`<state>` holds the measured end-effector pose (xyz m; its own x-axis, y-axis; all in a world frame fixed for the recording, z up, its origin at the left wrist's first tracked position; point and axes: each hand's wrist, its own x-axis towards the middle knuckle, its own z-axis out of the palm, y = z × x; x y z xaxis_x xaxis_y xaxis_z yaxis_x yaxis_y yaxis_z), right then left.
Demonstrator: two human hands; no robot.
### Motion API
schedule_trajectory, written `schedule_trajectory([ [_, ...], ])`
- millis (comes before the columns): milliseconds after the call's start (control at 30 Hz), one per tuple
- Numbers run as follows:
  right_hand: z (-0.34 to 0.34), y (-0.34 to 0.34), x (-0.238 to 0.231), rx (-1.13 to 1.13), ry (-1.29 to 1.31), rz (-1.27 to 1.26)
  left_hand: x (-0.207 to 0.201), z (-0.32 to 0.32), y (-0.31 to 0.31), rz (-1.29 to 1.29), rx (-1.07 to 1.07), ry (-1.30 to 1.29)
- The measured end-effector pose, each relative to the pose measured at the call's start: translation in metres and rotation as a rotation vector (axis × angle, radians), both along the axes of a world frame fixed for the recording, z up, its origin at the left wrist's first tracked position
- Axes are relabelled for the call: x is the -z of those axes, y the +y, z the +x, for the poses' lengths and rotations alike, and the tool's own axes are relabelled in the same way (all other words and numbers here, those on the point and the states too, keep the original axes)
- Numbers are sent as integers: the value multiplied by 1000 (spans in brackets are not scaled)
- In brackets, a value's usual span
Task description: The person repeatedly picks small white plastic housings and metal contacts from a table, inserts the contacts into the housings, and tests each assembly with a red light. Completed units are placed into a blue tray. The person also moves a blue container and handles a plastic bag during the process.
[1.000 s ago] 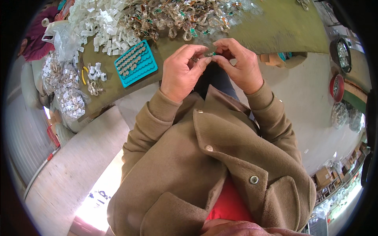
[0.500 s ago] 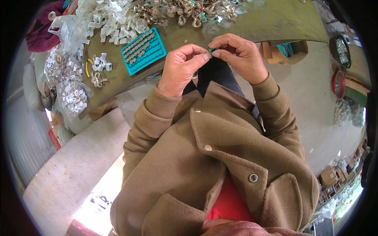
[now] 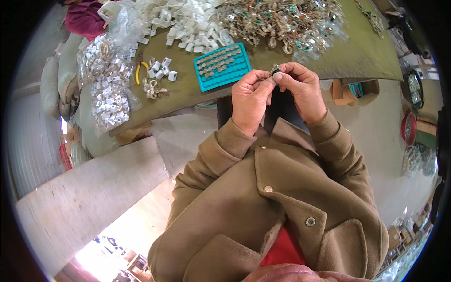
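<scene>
The teal tray [image 3: 233,78] lies near the front edge of the desk [image 3: 364,61], round silvery pieces [image 3: 218,60] set in rows over its far part. Just right of the tray, the left hand [image 3: 252,99] and right hand [image 3: 304,92] meet, thumbs and forefingers pinching a small dark part [image 3: 275,69] with a hint of green between them; the fingers hide most of it, so its exact shape I cannot tell. Directly beyond the tray spreads a heap of white plastic pieces [image 3: 190,23], and beyond it to the right a heap of coiled clear wires [image 3: 282,23]. Left of the tray lie several loose white pieces [image 3: 162,69], a knotted bundle of wire [image 3: 152,89] and a yellow-handled tool [image 3: 138,75]; farther left sit clear bags [image 3: 109,87] filled with white pieces.
</scene>
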<state>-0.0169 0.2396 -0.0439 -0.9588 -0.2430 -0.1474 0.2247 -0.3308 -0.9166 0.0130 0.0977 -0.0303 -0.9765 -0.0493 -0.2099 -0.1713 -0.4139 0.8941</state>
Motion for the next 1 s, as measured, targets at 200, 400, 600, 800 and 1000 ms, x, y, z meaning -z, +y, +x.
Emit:
schedule_trajectory([
  [200, -9, -18, -11, -171, -151, -264, -8, 2, -29, -325, -27, 94],
  [400, -9, -25, -21, -191, -305, -367, -4, -3, -46, -298, 24, 149],
  [600, -12, -26, -13, -101, -223, -291, -6, -18, -97, -625, 21, 199],
  [800, -7, -34, -3, -149, -166, -289, 14, -86, -169, -1487, -194, 224],
  [1000, -10, -31, -3, -212, -146, -151, 35, -105, -176, -1687, -223, 211],
])
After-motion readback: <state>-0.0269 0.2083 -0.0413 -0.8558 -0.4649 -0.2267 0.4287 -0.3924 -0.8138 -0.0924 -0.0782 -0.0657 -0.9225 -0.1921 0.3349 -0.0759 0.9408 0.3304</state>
